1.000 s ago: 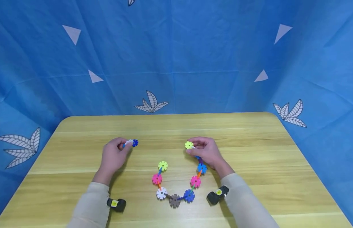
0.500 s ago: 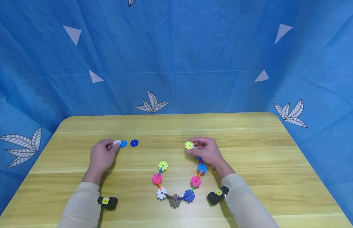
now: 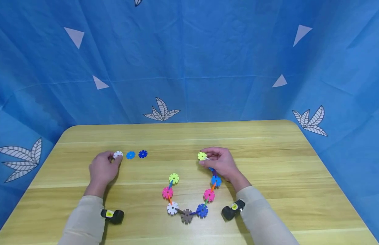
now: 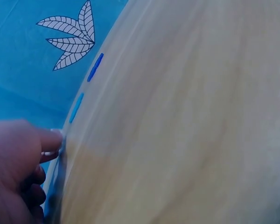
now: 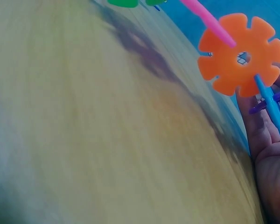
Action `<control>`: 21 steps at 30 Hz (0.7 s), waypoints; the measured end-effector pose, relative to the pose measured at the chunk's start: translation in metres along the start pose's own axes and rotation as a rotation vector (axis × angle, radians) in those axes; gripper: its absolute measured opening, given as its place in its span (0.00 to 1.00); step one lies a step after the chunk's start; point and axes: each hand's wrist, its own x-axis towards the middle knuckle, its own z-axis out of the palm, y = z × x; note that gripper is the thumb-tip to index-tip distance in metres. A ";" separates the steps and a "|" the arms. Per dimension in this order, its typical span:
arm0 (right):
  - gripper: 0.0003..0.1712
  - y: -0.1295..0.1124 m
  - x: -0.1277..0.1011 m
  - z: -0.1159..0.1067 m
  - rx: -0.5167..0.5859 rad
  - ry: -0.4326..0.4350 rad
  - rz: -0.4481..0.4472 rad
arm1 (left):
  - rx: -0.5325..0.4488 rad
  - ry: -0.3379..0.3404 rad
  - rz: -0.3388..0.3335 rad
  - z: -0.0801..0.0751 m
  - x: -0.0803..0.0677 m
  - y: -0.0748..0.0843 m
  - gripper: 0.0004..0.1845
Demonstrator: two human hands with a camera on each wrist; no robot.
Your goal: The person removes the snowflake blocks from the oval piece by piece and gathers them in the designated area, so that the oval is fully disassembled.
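Observation:
At the table's left, my left hand (image 3: 103,168) pinches the edge of a white notched snowflake disc (image 3: 118,154) at table level. A light blue disc (image 3: 130,155) and a dark blue disc (image 3: 142,154) lie flat to its right, in a row. On the right, my right hand (image 3: 221,163) grips the upper end of a chain of interlocked snowflake discs (image 3: 209,195), with a yellow disc (image 3: 202,156) at the fingertips. The chain curves in a U down to another yellow disc (image 3: 174,178). An orange disc (image 5: 242,53) shows edge-slotted in the right wrist view.
The wooden table (image 3: 269,153) reaches back to a blue printed cloth (image 3: 183,61) hanging behind it. Black wrist cameras sit on both sleeves, the left one (image 3: 116,216) and the right one (image 3: 229,213) close above the tabletop.
My left hand has moved left with the white disc, leaving the dark blue and then the light blue disc spaced along the table. The right hand and chain have stayed put.

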 end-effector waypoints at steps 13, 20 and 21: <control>0.21 -0.002 -0.001 0.000 0.005 0.003 0.007 | 0.001 0.012 -0.092 0.000 -0.002 0.003 0.25; 0.21 -0.003 -0.001 0.000 0.002 0.006 0.012 | -0.012 0.009 -0.066 0.001 -0.003 0.002 0.20; 0.21 -0.003 -0.001 -0.001 0.003 0.006 0.013 | -0.015 0.010 -0.063 0.001 -0.003 0.003 0.20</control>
